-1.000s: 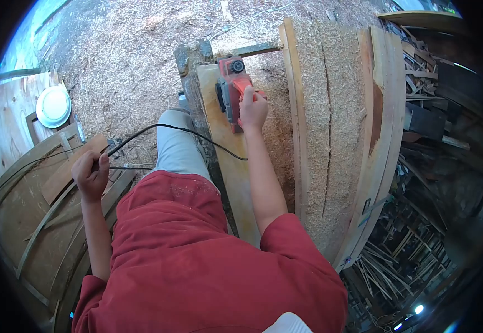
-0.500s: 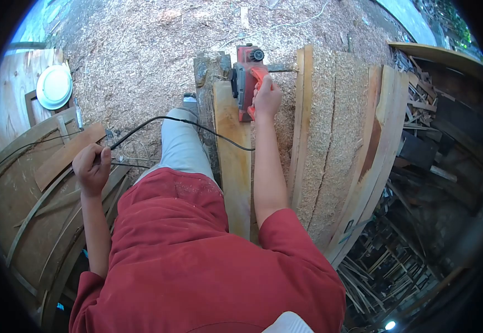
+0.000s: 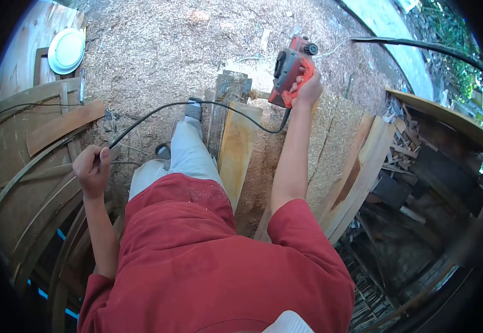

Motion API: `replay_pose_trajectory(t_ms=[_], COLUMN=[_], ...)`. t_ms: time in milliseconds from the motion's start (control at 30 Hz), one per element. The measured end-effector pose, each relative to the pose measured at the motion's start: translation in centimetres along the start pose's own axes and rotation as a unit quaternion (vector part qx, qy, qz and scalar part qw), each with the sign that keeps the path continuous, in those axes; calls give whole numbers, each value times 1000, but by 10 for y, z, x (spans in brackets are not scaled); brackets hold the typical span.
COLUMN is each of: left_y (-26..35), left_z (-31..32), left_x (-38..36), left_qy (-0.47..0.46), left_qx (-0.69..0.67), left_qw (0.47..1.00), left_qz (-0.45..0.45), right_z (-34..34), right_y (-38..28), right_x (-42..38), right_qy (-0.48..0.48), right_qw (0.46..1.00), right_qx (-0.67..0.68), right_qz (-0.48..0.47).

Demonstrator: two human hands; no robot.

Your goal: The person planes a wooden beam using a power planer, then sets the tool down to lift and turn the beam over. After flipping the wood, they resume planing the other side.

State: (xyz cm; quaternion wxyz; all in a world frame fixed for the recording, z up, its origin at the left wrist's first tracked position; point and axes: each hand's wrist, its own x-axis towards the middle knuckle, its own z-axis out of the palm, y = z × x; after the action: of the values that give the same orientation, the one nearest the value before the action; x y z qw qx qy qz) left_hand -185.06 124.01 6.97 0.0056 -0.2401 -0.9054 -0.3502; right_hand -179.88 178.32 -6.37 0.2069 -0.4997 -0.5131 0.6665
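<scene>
My right hand (image 3: 306,87) is wrapped round the orange handle of a red and grey electric planer (image 3: 290,72). The tool is held up to the right of a long wooden plank (image 3: 238,139), apart from it. A black power cord (image 3: 164,106) runs from the planer's rear in an arc across my legs to the left. My left hand (image 3: 93,166) is closed round that cord, off to my left side. The plank lies on a rough, weathered timber (image 3: 231,83).
To the right lie shavings-covered boards (image 3: 330,130) and a pale plank (image 3: 363,161), with a scrap wood pile (image 3: 405,139) beyond. Curved wooden frames (image 3: 36,183) lean at left, near a white basin (image 3: 66,51). Wood shavings (image 3: 158,44) cover the ground ahead.
My right hand has lifted the planer off the plank and swung it right, tilting it. The cord has shifted with it. My left hand stays closed on the cord; my view has shifted somewhat.
</scene>
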Motion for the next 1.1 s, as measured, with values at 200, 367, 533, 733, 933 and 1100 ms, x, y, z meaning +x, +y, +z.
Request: replay_pose_trajectory(t_ms=[200,367,533,733,933,1100], left_y=[-14,-30,-52,-72,-58,-39], left_z=[-50,-97,-148,-229,-304,-340], left_x=[-50,-110,-192,-309,-406,-509], left_qy=[85,116,139,168,205,259], left_qx=[16,-24,-50,-64,-77,-51], left_qw=[996,993,987,978,964,950], left_qz=[-8,3,65,109,153,169], right_z=[-14,-49,-98,-156,-210,-255], right_y=[-35,-20,31,85,112,142], right_x=[-74,-206,-366,-549,-676,-769], right_qy=[-20,-9,1,26,18,33], right_qw=[999,998,995,992,985,980], right_qx=[0,27,87,105,137,147], right_qz=[-41,-54,-43,-64,-99,-128])
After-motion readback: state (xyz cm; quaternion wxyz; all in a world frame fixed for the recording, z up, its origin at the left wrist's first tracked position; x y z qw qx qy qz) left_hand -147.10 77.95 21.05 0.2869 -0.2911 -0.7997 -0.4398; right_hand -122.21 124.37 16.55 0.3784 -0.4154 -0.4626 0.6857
